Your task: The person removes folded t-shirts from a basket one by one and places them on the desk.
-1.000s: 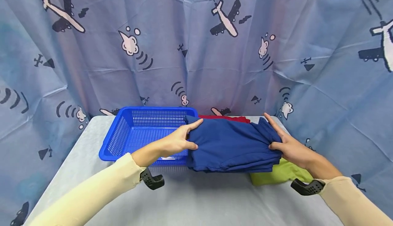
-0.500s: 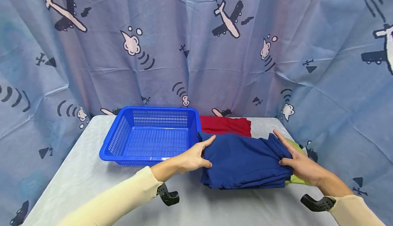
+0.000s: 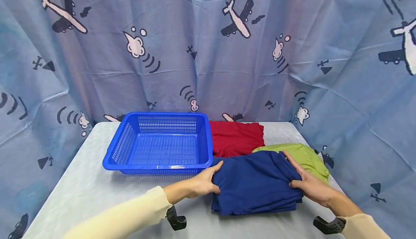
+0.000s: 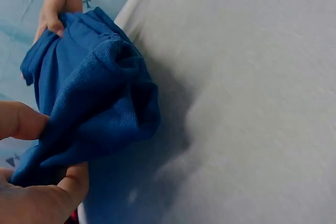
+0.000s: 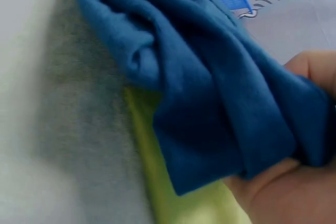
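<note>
A folded dark blue cloth garment (image 3: 253, 185) spans the space between my two hands, low over the front right of the table. My left hand (image 3: 203, 181) pinches its left edge, thumb on top and fingers beneath, as the left wrist view shows. At the other end my right hand (image 3: 313, 185) grips the right edge, with the index finger stretched along the side. Loose folds of the blue garment (image 5: 210, 77) hang in layers in the right wrist view. Behind it lie a folded red cloth (image 3: 237, 136) and a lime green cloth (image 3: 302, 156), both partly covered in the head view.
A blue plastic basket (image 3: 157, 166) with slotted walls stands at the left, holding nothing. White cloth covers the table (image 3: 81, 188). A blue curtain (image 3: 175, 51) with airplane prints hangs behind and along both sides.
Both hands have carried the blue garment away from beside the basket, first rightward, then toward the front of the table and lower. More of the red and green cloths now shows.
</note>
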Demonstrator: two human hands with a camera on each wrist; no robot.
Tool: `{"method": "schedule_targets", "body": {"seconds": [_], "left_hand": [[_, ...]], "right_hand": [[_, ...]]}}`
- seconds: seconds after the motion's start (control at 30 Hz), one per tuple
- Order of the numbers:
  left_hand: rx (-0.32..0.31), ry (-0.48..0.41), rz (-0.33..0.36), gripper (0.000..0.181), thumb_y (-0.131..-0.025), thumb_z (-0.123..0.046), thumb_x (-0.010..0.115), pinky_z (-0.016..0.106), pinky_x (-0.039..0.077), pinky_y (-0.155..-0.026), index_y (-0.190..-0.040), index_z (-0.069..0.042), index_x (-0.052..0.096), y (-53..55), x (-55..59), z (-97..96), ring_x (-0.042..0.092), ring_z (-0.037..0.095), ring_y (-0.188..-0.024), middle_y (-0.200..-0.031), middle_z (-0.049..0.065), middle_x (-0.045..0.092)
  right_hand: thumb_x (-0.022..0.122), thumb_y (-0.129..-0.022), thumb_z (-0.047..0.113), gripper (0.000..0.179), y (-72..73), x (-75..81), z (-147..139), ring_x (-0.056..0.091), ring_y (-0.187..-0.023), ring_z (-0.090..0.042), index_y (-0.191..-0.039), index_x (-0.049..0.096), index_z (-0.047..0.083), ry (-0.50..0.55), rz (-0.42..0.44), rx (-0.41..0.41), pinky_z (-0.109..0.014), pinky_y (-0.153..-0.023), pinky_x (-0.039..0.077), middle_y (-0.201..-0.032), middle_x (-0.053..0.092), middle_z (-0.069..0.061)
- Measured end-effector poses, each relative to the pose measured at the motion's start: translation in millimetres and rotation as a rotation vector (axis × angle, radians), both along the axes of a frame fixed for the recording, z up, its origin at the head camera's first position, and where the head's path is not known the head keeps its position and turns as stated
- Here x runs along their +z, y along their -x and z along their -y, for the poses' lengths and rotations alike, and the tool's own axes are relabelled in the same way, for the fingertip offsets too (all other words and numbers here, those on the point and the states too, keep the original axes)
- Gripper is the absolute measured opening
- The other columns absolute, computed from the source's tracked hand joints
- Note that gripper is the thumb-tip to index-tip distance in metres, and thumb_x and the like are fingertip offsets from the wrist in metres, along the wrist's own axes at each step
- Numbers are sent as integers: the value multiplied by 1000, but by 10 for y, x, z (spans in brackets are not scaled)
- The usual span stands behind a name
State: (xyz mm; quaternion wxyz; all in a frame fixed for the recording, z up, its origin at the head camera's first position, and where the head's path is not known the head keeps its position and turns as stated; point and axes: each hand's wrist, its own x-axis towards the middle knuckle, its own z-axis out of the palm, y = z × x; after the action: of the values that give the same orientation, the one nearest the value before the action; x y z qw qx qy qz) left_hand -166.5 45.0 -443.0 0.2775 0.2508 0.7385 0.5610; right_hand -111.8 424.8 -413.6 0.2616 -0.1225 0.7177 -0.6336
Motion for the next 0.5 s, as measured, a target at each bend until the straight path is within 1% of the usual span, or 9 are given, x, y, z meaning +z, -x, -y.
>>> {"method": "schedule_targets", "body": {"seconds": [0.1,0.13,0.17,0.2,0.27,0.33,0.37,0.43,0.5], "left_hand": [[3,4,-15,104,-71,15,66,53,24,-125,-162,-3,18,14,-74,65,25,33,-153,-166,19,23],[2,9,-21,104,-71,14,66,53,24,-124,-161,-3,18,18,-100,85,26,34,-153,-166,20,24],[-1,18,-31,104,-71,14,66,53,23,-124,-161,-2,18,21,-122,102,25,34,-153,-166,20,24],[-4,23,-38,104,-70,13,66,53,23,-124,-161,-1,18,24,-147,117,26,34,-153,-166,21,25],[-6,30,-46,104,-70,13,66,53,22,-125,-161,0,18,31,-192,139,25,35,-153,-165,23,25],[-5,32,-45,104,-70,13,67,54,21,-125,-161,-1,18,40,-232,153,24,35,-153,-166,22,24],[-5,37,-48,104,-70,12,67,54,21,-125,-161,-1,18,45,-249,157,23,35,-153,-166,23,23],[-6,43,-46,104,-71,11,68,54,20,-125,-161,-2,18,52,-280,163,23,36,-154,-166,23,22],[-9,46,-37,104,-72,10,68,55,20,-125,-161,-2,18,59,-309,169,22,36,-153,-166,24,21]], "right_hand": [[49,-93,-8,108,-3,-48,50,31,-124,29,-156,-17,48,-117,-31,-29,-10,-97,41,-164,-30,-16],[51,-92,-7,109,-5,-67,61,26,-125,30,-157,-17,48,-167,-52,-43,-7,-97,38,-165,-29,-14],[53,-92,-6,109,-10,-89,67,19,-133,26,-158,-17,46,-200,-78,-53,-4,-96,34,-165,-30,-13],[55,-91,-5,110,-17,-111,72,10,-140,20,-158,-17,44,-227,-105,-64,-1,-94,29,-165,-31,-11],[60,-90,-3,112,-24,-154,78,-11,-150,1,-159,-16,42,-252,-152,-83,2,-93,22,-165,-33,-6],[61,-89,-4,114,-28,-192,80,-28,-148,-20,-159,-17,43,-219,-163,-97,1,-104,9,-162,-38,-2],[61,-88,-5,115,-27,-208,80,-33,-145,-29,-159,-17,42,-197,-165,-103,-3,-110,0,-162,-39,-1],[62,-87,-6,118,-21,-238,77,-35,-144,-30,-158,-16,45,-184,-157,-123,-24,-120,-14,-161,-39,0],[63,-85,-8,120,-15,-268,71,-35,-144,-30,-158,-16,46,-185,-149,-141,-50,-117,-23,-161,-39,-1]]}}
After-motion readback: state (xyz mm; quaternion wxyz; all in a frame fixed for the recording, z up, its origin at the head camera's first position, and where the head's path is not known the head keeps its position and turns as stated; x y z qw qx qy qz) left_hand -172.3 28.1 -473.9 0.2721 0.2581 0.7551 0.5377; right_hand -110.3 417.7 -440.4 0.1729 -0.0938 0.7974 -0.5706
